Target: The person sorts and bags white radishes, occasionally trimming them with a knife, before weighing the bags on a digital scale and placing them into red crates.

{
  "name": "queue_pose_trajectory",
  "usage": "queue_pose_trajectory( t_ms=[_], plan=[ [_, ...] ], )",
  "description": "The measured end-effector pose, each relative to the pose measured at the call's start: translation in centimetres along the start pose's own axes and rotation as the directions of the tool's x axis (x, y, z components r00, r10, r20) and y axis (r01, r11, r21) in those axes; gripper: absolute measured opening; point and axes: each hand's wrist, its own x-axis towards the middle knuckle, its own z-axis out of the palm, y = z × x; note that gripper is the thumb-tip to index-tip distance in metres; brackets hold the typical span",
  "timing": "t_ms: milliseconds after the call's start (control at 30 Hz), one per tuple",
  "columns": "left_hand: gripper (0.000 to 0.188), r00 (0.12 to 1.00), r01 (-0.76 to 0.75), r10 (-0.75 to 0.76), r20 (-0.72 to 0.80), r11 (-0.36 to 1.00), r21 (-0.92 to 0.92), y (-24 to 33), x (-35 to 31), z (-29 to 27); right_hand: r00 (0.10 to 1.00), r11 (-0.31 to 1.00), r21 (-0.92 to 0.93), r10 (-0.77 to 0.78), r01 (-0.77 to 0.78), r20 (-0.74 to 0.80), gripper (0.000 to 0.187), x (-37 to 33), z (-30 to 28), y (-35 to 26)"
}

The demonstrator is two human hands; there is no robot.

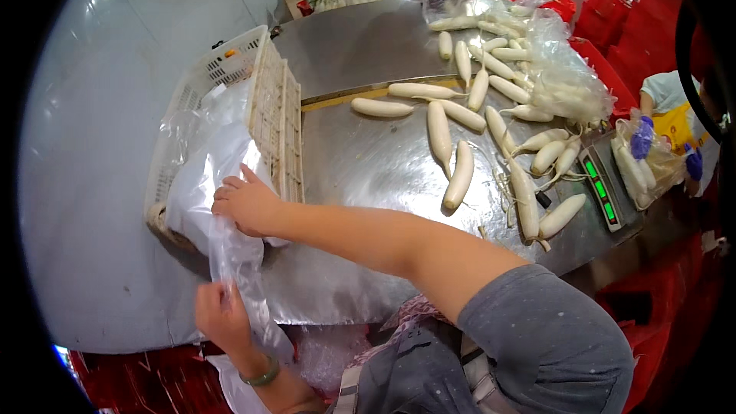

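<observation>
You are working with a clear plastic bag (236, 251) lying to your left, its long axis running from the white perforated crate (268, 100) toward your body and past the near edge of the metal surface (345, 184). Your right hand (247, 205) is reaching across and resting on its upper part, over the crate's near end, fingers parted; you cannot tell whether they are gripping. Your left hand (221, 316) is sitting closer to you, by the surface's edge, fingers curling in and seemingly pinching the bag. Bare metal is stretching rightward, crossed by your right forearm (356, 236), toward the scattered daikon radishes (459, 176).
</observation>
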Motion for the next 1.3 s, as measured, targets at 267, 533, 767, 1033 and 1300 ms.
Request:
queue_pose_trajectory(
  t_ms=[267,533,767,1033,1300],
  plan=[
    [0.02,0.815,0.156,-0.559,-0.154,0.468,-0.87,1.1,-9.5,1.9,0.988,0.996,-0.019,0.084,-0.087,-0.128,0.07,-1.1,-1.3,4.3],
    [0.017,0.871,0.035,0.281,0.404,0.783,-0.621,9.3,-7.9,5.1,0.821,0.295,0.822,0.476,-0.488,0.316,0.045,-21.5,-2.7,5.3],
    [0.018,0.77,-0.083,0.484,0.416,0.722,-0.687,14.7,-6.2,7.3,0.874,-0.169,0.89,0.184,-0.423,0.45,0.031,-37.6,-8.2,4.3],
    [0.027,0.803,-0.135,0.454,0.386,0.77,-0.623,21.1,-6.4,7.4,0.776,-0.232,0.945,0.541,-0.232,0.324,0.029,-45.4,-9.1,2.1],
    [0.031,0.763,-0.164,0.475,0.438,0.798,-0.58,26.2,-7.6,7.8,0.832,0.011,0.934,0.457,-0.358,0.314,0.021,-49.1,-11.2,1.4]
  ],
)
